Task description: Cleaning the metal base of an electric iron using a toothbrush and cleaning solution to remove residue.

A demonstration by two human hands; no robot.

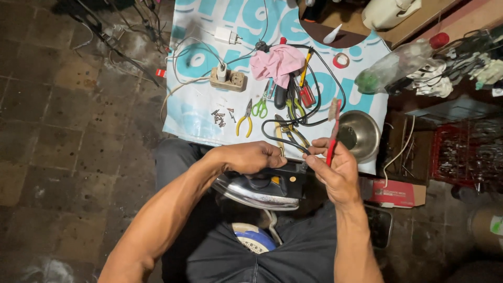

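My left hand (250, 156) grips the top of an electric clothes iron (262, 187) with a shiny metal soleplate, which rests on my lap. My right hand (335, 170) holds a red-handled toothbrush (332, 131), bristles up, while its fingertips pinch the iron's black cord (285, 142) where it enters the iron's black back end. The cord loops away over a printed blue and white sheet (194, 112) spread on the floor in front of me.
On the sheet lie yellow pliers (244, 121), green scissors (260, 107), screwdrivers (304, 90), a small pile of screws (218, 118), a pink cloth (276, 63), a power strip (228, 79) and a metal bowl (360, 134). A plastic bottle (399, 62) and red box (394, 192) lie to the right. Tiled floor on the left.
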